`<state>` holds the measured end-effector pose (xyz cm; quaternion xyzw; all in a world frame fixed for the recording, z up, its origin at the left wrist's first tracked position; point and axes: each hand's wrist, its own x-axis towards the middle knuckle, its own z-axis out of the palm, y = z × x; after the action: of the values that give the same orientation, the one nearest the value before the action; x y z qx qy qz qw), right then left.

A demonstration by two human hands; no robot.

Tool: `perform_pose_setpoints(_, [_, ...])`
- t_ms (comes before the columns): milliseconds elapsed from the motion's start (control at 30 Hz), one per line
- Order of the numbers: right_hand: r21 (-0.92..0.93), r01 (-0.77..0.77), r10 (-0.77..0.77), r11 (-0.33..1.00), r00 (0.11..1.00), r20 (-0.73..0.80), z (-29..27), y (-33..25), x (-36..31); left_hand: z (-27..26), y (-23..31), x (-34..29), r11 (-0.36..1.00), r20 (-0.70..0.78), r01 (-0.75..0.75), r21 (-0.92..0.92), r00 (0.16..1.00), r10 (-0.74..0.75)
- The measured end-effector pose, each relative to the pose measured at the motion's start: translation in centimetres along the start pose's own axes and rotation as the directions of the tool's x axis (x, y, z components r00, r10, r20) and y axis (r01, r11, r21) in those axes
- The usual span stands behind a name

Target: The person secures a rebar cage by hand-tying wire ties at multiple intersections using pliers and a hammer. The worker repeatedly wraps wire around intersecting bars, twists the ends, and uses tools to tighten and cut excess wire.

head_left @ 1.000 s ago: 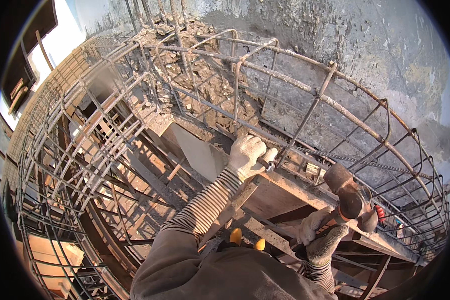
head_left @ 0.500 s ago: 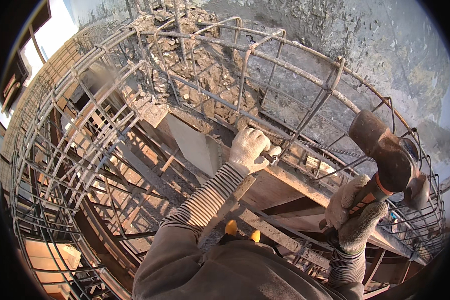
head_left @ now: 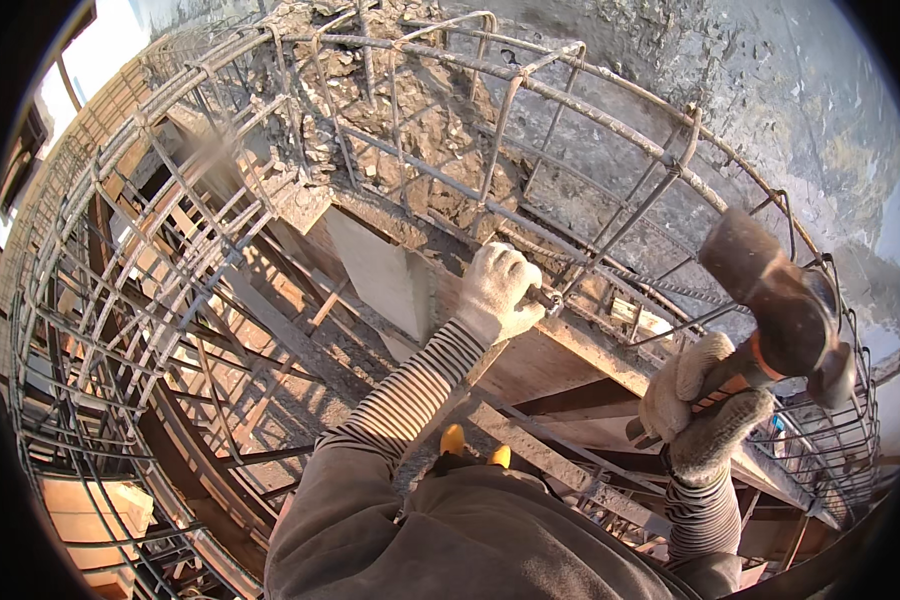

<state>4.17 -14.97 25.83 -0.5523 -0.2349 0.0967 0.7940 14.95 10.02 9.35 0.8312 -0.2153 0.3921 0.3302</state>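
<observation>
My left hand (head_left: 497,293), in a pale work glove, is closed around a short metal rod (head_left: 551,303) whose end sticks out past the thumb. It rests over the top edge of a timber formwork board (head_left: 602,347), beside the bent steel bars. My right hand (head_left: 705,400), gloved too, grips the handle of a hammer (head_left: 788,315). The heavy brown hammer head is raised to the right of the left hand, apart from the rod. Fingers of my left hand partly hide the rod, so its exact kind cannot be made out.
A curved rebar cage (head_left: 610,120) runs across in front of a rough grey wall (head_left: 770,90). Broken rubble masonry (head_left: 430,120) lies behind it. More rebar (head_left: 160,270) and crossing timbers stand at the left. Yellow boot tips (head_left: 452,440) show below me.
The view has shifted slightly. Both hands keep their grips, and the hammer stays raised, turned a little with more of its lower handle end showing.
</observation>
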Motion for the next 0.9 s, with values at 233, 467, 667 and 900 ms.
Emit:
perform_pose_setpoints(233, [-0.217,-0.29,0.245,0.932,0.946,-0.214,2.0,-3.2,-0.9,0.4,-0.6,-1.3,0.994,0.011,0.038,0.105,0.999,-0.039])
perform_pose_setpoints(467, [-0.333,-0.363,0.326,0.87,0.931,-0.162,-1.4,2.2,0.0,1.5,-0.1,-0.6,0.999,0.015,0.034,-0.015,0.999,-0.033])
perform_pose_setpoints(667, [-0.228,-0.095,0.055,0.969,0.983,-0.177,1.2,-3.9,-0.3,1.7,-1.2,-2.4,0.996,0.038,0.076,0.043,0.996,-0.078])
perform_pose_setpoints(900, [-0.38,-0.427,0.393,0.821,0.904,-0.166,-2.5,3.7,-0.9,1.9,-0.2,-1.4,0.993,0.146,0.082,0.083,0.985,-0.093])
